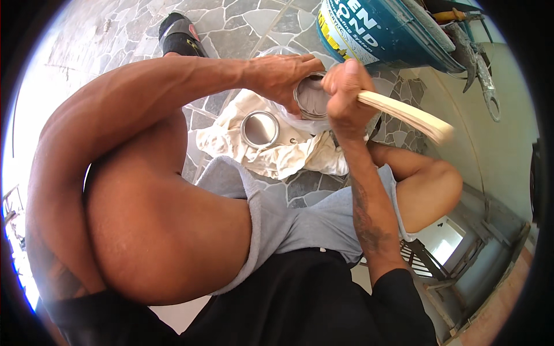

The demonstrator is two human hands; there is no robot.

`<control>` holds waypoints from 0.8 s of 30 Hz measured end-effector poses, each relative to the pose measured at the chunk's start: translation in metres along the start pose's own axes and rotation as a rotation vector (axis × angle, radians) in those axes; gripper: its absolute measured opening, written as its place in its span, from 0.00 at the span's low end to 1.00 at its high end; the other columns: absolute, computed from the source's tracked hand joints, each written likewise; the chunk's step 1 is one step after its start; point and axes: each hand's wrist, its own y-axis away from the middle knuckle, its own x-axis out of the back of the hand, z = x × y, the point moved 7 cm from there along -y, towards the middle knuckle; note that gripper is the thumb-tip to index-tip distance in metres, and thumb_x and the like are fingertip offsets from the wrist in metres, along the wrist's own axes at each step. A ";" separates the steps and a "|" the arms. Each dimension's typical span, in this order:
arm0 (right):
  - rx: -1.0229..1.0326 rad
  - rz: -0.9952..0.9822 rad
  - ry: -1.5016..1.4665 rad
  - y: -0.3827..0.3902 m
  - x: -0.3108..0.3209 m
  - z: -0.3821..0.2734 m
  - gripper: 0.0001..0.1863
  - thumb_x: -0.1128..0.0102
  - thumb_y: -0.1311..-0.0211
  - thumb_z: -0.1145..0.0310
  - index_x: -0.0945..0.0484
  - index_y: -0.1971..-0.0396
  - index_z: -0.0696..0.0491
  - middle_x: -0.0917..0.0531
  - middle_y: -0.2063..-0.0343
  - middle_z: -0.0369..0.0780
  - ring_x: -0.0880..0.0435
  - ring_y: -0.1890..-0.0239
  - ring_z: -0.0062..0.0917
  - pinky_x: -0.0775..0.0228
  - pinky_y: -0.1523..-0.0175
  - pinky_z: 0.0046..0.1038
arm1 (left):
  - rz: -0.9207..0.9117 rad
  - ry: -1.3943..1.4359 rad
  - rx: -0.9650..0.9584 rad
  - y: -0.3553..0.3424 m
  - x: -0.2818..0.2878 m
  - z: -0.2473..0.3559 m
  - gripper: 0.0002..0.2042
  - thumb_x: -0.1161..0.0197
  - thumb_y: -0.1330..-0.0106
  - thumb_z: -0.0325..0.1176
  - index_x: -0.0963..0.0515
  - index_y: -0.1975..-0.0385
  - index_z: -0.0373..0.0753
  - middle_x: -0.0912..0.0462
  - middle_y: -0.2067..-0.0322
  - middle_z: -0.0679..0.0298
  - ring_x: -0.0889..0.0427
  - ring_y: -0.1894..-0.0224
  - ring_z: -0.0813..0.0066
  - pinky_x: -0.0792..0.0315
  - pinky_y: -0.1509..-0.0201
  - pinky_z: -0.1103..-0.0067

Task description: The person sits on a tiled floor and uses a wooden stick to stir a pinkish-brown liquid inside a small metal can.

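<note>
My left hand (284,79) reaches over an open metal can (312,99) and grips it by its rim and side. Inside the can is a greyish-beige coating that looks like paint. Just right of it, my right hand (348,95) is closed in a fist around a pale wooden stick (407,115). The stick's outer end juts to the right and is blurred; its other end is hidden by the hand. A round silver tin piece (259,130), a lid or a shallow tin, lies nearer me on a cream cloth (228,128).
A large teal bucket (375,40) stands at the far right, with a hammer (466,57) and other tools on top. Grey stone paving (245,40) spreads beneath. My shoe (182,36) is at the far left. A wooden chair-like frame (461,262) stands at the right.
</note>
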 end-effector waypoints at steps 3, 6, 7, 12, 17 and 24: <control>-0.219 0.124 -0.134 0.005 0.015 0.033 0.24 0.53 0.24 0.62 0.30 0.84 0.55 0.28 0.88 0.34 0.30 0.84 0.18 0.37 0.76 0.25 | 0.003 -0.022 -0.006 -0.001 0.001 0.003 0.42 0.19 0.57 0.47 0.34 0.44 0.35 0.23 0.50 0.50 0.22 0.44 0.51 0.27 0.40 0.63; -0.400 0.108 -0.224 -0.006 0.013 0.032 0.25 0.54 0.23 0.61 0.31 0.85 0.54 0.29 0.90 0.33 0.33 0.86 0.19 0.39 0.77 0.25 | -0.018 -0.026 0.072 0.002 -0.003 -0.003 0.41 0.19 0.57 0.47 0.34 0.45 0.36 0.21 0.51 0.51 0.21 0.45 0.51 0.26 0.41 0.63; -0.447 0.158 -0.205 -0.009 0.014 0.020 0.26 0.54 0.23 0.60 0.33 0.86 0.53 0.33 0.92 0.33 0.36 0.88 0.18 0.42 0.79 0.25 | -0.018 -0.029 0.077 0.003 -0.002 -0.004 0.41 0.19 0.57 0.47 0.34 0.45 0.36 0.21 0.51 0.51 0.21 0.45 0.51 0.26 0.41 0.63; -0.308 0.074 -0.544 -0.023 0.023 -0.016 0.25 0.51 0.25 0.63 0.39 0.86 0.51 0.38 0.91 0.32 0.37 0.87 0.17 0.44 0.81 0.25 | -0.003 0.013 0.071 0.003 -0.004 -0.001 0.43 0.18 0.57 0.47 0.35 0.44 0.36 0.21 0.51 0.50 0.20 0.45 0.52 0.26 0.41 0.63; -0.212 0.109 -0.356 0.014 0.001 0.027 0.22 0.51 0.26 0.67 0.37 0.85 0.52 0.32 0.87 0.33 0.35 0.85 0.16 0.42 0.77 0.24 | -0.059 -0.032 0.102 0.002 -0.003 0.001 0.43 0.18 0.57 0.48 0.35 0.45 0.36 0.21 0.51 0.50 0.20 0.45 0.51 0.25 0.42 0.62; -0.517 0.010 -0.521 -0.020 0.024 0.018 0.23 0.52 0.26 0.64 0.36 0.85 0.52 0.36 0.90 0.33 0.40 0.89 0.18 0.47 0.81 0.26 | -0.040 -0.026 0.162 0.004 -0.007 0.003 0.42 0.19 0.57 0.49 0.36 0.46 0.36 0.21 0.51 0.49 0.19 0.47 0.50 0.25 0.44 0.61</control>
